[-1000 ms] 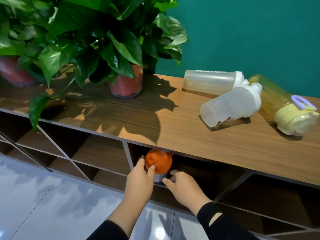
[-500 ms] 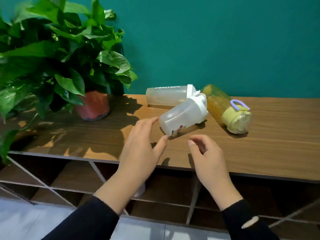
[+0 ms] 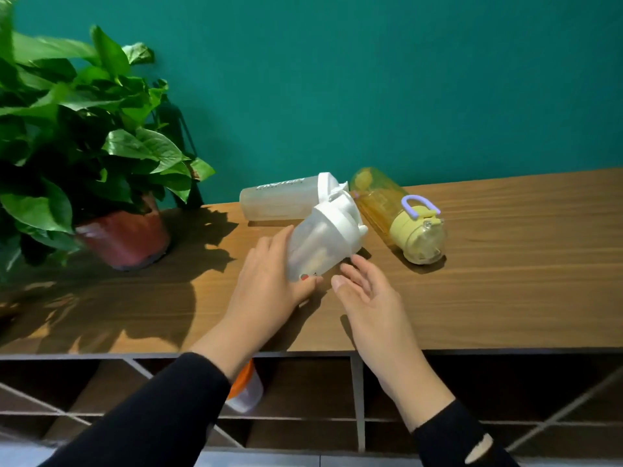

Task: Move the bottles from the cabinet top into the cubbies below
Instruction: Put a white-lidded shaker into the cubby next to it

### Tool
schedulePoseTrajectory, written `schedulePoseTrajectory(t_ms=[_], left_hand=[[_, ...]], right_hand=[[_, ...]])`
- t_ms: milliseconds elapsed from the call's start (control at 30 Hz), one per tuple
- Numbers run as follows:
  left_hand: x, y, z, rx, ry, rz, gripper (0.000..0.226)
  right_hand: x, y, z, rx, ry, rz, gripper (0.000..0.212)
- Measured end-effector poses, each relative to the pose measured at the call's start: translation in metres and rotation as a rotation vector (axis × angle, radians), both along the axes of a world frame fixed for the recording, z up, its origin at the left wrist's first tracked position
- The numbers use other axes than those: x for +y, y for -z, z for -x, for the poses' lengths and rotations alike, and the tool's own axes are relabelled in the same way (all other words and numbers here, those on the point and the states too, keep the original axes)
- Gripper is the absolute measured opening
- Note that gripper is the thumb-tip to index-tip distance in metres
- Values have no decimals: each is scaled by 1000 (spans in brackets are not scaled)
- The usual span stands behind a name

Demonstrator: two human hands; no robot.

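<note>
The left hand (image 3: 266, 284) was wrapped around the base of the short white-lidded shaker bottle (image 3: 320, 244), thumb under it and fingers over its far side, tipping it up off the cabinet top (image 3: 505, 298); the right hand (image 3: 367, 298) hung open just beside that base, not clearly touching. Beyond the hands lay a clear bottle (image 3: 279, 200) and a yellow bottle (image 3: 397, 217); below the left wrist an orange-lidded bottle (image 3: 244, 392) already sat in a cubby (image 3: 303, 385). The step looked like pickup; next called for lifting clear and lowering into a free cubby.
</note>
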State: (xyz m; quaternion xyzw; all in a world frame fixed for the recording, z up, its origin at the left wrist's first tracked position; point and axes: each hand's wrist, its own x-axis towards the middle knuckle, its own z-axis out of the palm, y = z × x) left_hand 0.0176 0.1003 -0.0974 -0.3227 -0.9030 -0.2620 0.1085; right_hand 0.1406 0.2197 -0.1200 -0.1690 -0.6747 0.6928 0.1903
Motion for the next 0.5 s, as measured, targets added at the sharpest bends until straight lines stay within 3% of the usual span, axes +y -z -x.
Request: schedulePoseTrajectory(t_ms=[100, 300, 400, 500], left_hand=[[-18, -2, -32, -137, 64, -198, 90], [-48, -1, -86, -313, 206, -420, 91], [-66, 5, -101, -376, 232, -462, 91], [-80, 7, -118, -372, 262, -513, 90]], right_hand=[[2, -3, -7, 111, -67, 74, 56], [-9, -6, -32, 331, -339, 174, 64], [-18, 1, -46, 321, -377, 171, 58], [-26, -1, -66, 158, -389, 60, 78]])
